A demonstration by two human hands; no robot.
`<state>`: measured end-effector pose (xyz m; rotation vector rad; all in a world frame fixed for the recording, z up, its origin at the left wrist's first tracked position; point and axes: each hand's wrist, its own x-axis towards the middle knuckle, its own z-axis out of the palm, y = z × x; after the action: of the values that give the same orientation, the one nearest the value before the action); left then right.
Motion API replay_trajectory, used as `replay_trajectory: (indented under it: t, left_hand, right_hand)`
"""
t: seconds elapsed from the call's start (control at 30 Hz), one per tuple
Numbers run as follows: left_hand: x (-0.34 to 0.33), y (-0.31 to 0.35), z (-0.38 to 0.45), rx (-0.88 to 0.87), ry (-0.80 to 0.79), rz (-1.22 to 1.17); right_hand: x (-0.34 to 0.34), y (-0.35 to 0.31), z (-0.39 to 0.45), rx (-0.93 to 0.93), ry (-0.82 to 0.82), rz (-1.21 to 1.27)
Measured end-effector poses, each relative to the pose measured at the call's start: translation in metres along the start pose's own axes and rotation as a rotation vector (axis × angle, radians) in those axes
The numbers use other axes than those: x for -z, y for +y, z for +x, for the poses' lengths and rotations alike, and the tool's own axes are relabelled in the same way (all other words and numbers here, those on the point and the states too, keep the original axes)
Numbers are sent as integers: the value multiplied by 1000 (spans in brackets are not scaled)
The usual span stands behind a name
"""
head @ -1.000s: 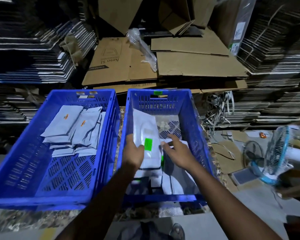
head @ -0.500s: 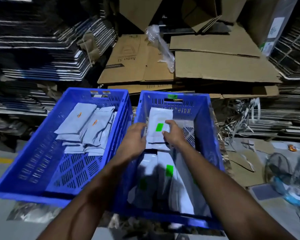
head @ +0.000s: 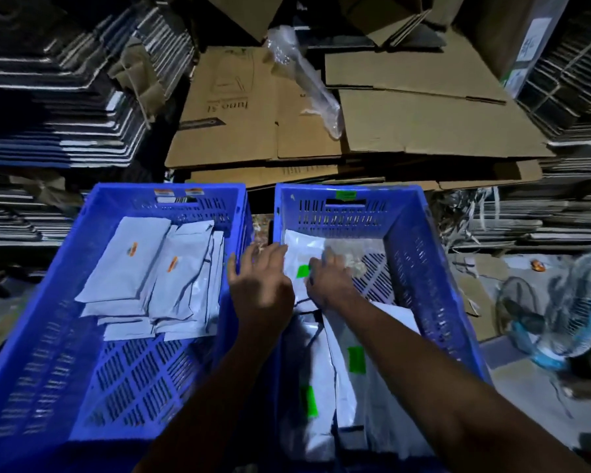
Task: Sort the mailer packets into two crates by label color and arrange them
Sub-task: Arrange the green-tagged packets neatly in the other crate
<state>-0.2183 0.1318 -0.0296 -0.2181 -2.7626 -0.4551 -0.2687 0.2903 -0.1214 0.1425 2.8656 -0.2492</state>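
Observation:
Two blue crates stand side by side. The left crate (head: 31, 336) holds a stack of grey mailer packets with orange labels (head: 130, 264) at its far end. Inside the right crate (head: 420, 268), a white packet with a green label (head: 304, 249) lies flat at the far end. My right hand (head: 328, 279) rests on that packet beside the label, fingers pointing forward. My left hand (head: 260, 281) hovers at the packet's left edge, over the crate wall, with fingers spread. More green-labelled packets (head: 355, 360) lie at the near end under my forearms.
Flattened cardboard boxes (head: 406, 124) and a crumpled plastic bag (head: 307, 80) are piled behind the crates. Stacks of folded cartons rise at the left (head: 65, 97) and right. A small fan (head: 560, 319) lies on the floor at the right.
Both hands carried the green-labelled packet from the middle of the right crate to its far end and laid it flat. My left hand has let go and spread its fingers.

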Motion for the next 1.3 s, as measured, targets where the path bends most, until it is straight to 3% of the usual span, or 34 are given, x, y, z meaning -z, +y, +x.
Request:
replay_trajectory:
  t: [0.07,0.23,0.33,0.47,0.6,0.67,0.77,1.0,1.1,1.3]
  left_hand:
    - [-1,2,1,15,34,-12]
    - [-6,-1,-7,127,64,18]
    - [-10,-6,-11,112,85,24]
    - [-10,-2,-7,142,61,-9]
    - [-8,-2,-9,146,72,-38]
    - [-5,1,-7,171,72,-55]
    - [2,5,-5,201,58,-113]
    - [8,7,-9,129,168,-158]
    - [7,6,-10,124,160,-135]
    - [7,8,-11,127,202,-131]
  right_hand:
    - [0,-10,10,81,-4,-73]
    - [-25,-11,23,200,-272,51]
    - [-19,1,28,278,-315,-58]
    - [7,29,19,177,-192,202]
    - [10,59,-7,133,-486,388]
    - [10,62,-15,122,-483,403]
    - [14,60,-23,106,-481,335]
    - [19,52,-27,91,-746,96]
    - [21,39,-31,119,-667,154]
    - [6,30,-35,-28,-328,-57]
